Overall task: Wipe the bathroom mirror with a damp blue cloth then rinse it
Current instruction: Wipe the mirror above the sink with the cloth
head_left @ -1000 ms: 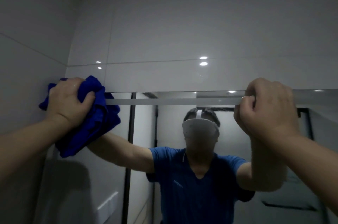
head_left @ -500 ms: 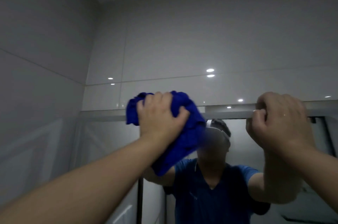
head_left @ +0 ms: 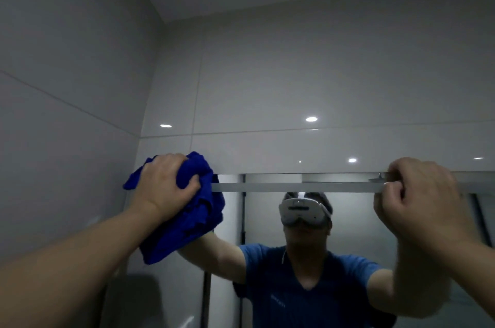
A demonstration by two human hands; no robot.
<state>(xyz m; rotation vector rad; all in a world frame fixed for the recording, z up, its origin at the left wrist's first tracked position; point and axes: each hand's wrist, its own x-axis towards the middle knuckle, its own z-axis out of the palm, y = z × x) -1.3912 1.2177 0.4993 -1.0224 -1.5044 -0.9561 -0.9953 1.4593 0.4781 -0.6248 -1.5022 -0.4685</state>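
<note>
My left hand (head_left: 166, 183) is closed on a bunched blue cloth (head_left: 187, 220) and presses it against the top left corner of the mirror (head_left: 267, 220), next to the left wall. The cloth hangs down below my hand and overlaps the mirror's upper edge. My right hand (head_left: 417, 207) is curled into a fist at the mirror's top edge on the right, its fingers hooked over the rim. The mirror reflects a person in a blue shirt with a white headset, and both raised arms.
Glossy grey wall tiles (head_left: 294, 86) rise above the mirror to the ceiling. The tiled left wall (head_left: 67, 113) meets the mirror wall at the corner by my left hand. A dark vertical door frame (head_left: 243, 210) shows in the reflection.
My left hand swept the cloth right along the mirror's top edge, then back left to the corner. My right hand stayed on the top rim. The view tilted upward.
</note>
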